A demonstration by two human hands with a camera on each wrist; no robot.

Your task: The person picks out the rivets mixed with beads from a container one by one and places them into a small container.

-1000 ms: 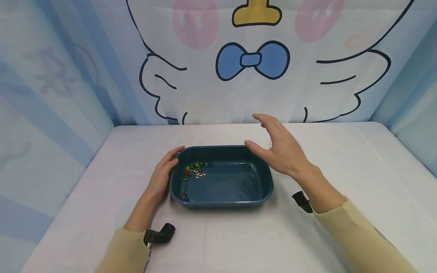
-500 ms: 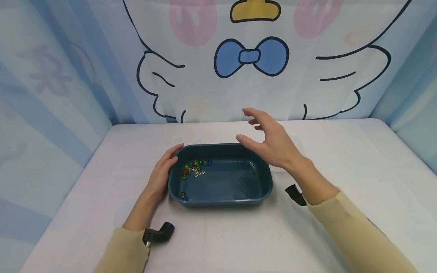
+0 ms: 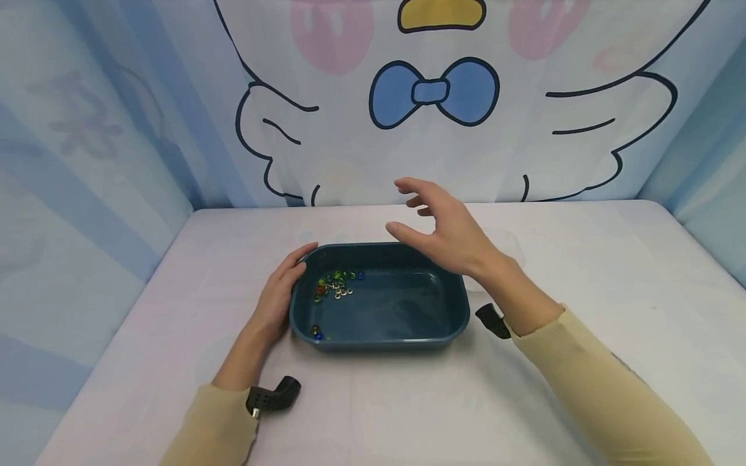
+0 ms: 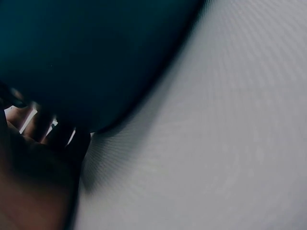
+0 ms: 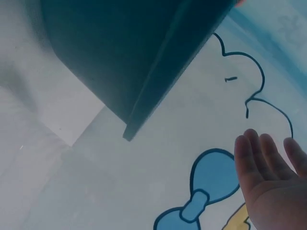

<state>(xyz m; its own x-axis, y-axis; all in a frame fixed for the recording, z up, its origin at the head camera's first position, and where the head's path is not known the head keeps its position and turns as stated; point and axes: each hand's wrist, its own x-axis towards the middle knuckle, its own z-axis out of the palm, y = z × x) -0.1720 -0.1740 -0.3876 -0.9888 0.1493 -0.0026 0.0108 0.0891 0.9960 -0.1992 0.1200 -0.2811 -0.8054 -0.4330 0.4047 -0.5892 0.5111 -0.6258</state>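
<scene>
A dark teal rectangular tub (image 3: 408, 310) sits on the table. Inside, toward its back left, lie several green, amber and blue glass marbles (image 3: 338, 276) beside several small shiny metal rings (image 3: 344, 292). A few more marbles (image 3: 317, 332) rest in the front left corner. My left hand (image 3: 274, 298) holds the tub's left side, thumb at the rim and fingers along the outer wall; the left wrist view shows those fingers (image 4: 36, 124) against it. My right hand (image 3: 451, 236) is raised over the back right rim, holding nothing, its thumb spread from loosely bent fingers.
A white cloth covers the table (image 3: 612, 310). Behind it hangs a printed curtain (image 3: 434, 158) with a blue bow tie, and blue curtains stand at both sides. Near the right forearm, a faint clear object (image 3: 509, 244) lies partly hidden on the cloth.
My right hand has moved leftward and slightly up, its forearm following, over the tub's back rim. The left hand and the tub have stayed in place; the head view has shifted slightly.
</scene>
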